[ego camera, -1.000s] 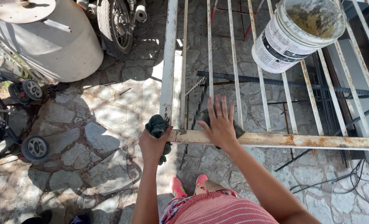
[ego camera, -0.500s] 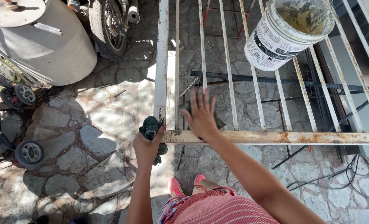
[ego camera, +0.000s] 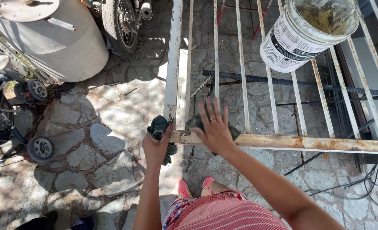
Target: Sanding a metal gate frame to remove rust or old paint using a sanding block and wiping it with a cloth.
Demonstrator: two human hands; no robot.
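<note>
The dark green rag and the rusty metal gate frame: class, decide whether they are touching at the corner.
Touching. The head view shows the left hand pressing the dark green rag against the corner of the rusty gate frame, with no gap visible between them.

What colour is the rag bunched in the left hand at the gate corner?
Dark green, nearly black; the rag in the left hand shows best in the head view.

dark cloth (ego camera: 161, 130) | bunched | at rusty white grate (ego camera: 282, 142) corner

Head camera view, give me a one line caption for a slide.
Left hand grips a dark rag at a rusty white metal gate; right hand presses flat beside it.
</note>
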